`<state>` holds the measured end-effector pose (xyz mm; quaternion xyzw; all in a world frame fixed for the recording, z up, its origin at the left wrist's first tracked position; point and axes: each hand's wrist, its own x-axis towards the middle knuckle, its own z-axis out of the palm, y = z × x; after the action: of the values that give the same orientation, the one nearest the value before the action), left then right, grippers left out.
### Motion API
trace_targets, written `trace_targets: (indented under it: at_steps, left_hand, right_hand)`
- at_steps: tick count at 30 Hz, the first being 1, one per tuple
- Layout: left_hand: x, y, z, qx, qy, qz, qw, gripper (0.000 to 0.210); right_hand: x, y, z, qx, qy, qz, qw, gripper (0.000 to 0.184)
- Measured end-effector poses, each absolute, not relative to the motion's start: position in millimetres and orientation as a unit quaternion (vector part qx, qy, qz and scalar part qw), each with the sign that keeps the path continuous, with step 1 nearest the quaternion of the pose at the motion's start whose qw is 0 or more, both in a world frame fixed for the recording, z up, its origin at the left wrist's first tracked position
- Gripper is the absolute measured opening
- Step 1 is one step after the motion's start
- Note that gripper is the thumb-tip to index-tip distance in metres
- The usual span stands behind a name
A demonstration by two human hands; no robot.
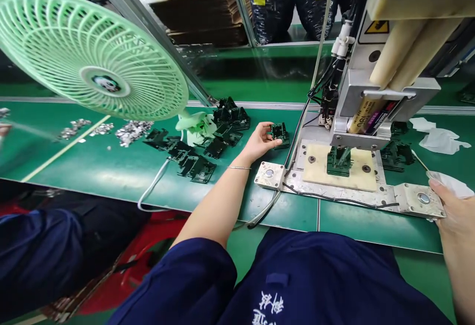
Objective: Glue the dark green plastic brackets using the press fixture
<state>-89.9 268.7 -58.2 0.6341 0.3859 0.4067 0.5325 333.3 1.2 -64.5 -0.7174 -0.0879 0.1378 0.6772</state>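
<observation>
My left hand [261,143] reaches past the left button block [270,174], its thumb and fingers closed on a dark green plastic housing [279,132] at the bench. Near the right edge, my right hand [454,204] lies against the end of the right button block [419,199], fingers stretched forward and partly out of view. Beside its fingertips are a white tissue [454,182] and a thin swab-like stick [420,160]. Another green housing [338,162] sits on the cream fixture plate [311,174], directly under the press head [359,139].
Several dark green housings [196,166] lie in a cluster to the left, and more [397,154] right of the press. A light green fan [107,63] overhangs heaps of small metal pieces [131,132]. Cables [297,137] run beside the press. Another person's hand [4,129] shows far left.
</observation>
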Motion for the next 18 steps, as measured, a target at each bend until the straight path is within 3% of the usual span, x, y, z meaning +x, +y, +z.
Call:
trace_targets:
  at_steps: [18]
  left_hand:
    - [-93.8,270.4,-60.9,0.650,0.389,0.392,0.522,0.076]
  right_hand:
    - [335.1,2.7,-67.1,-0.715,-0.068,0.112,0.686,0.046]
